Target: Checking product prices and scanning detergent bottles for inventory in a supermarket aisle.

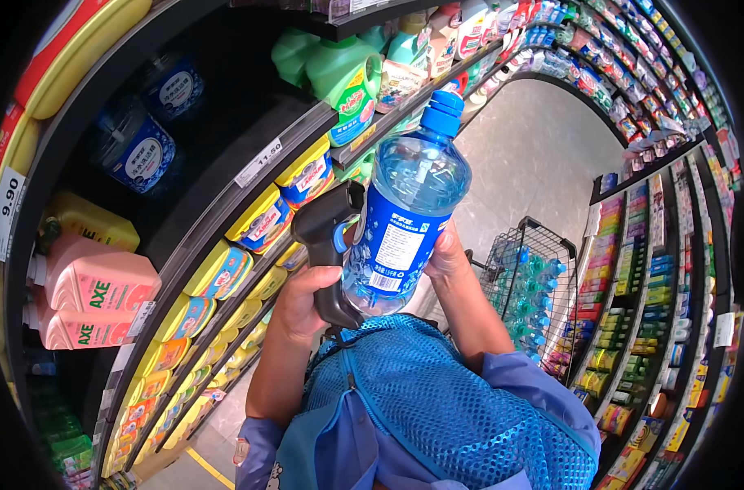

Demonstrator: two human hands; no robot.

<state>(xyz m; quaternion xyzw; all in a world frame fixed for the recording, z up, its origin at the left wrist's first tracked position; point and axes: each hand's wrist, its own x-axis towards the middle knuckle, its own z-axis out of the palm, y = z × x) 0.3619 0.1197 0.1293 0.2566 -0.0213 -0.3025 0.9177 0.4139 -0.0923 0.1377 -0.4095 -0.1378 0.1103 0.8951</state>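
Note:
My left hand [301,297] is wrapped round the grip of a black handheld barcode scanner [326,251] with a blue trigger. Upright in front of my chest, slightly tilted, is a clear plastic detergent bottle [418,177] with a blue cap and blue label. My right hand [448,254] grips it from the right side; its fingers behind the bottle are hidden. The back label, with a white text panel and a barcode, faces me. The scanner's head is close to the bottle's left side; whether they touch, I cannot tell.
Left, a shelf [194,245] holds similar blue-labelled bottles [142,153], pink AXE jugs [102,282] and yellow-lidded tubs [262,220]. A wire shopping cart [500,269] with several blue-capped bottles stands at right. Packed shelves [641,306] line the right side. Grey floor [525,147] runs between.

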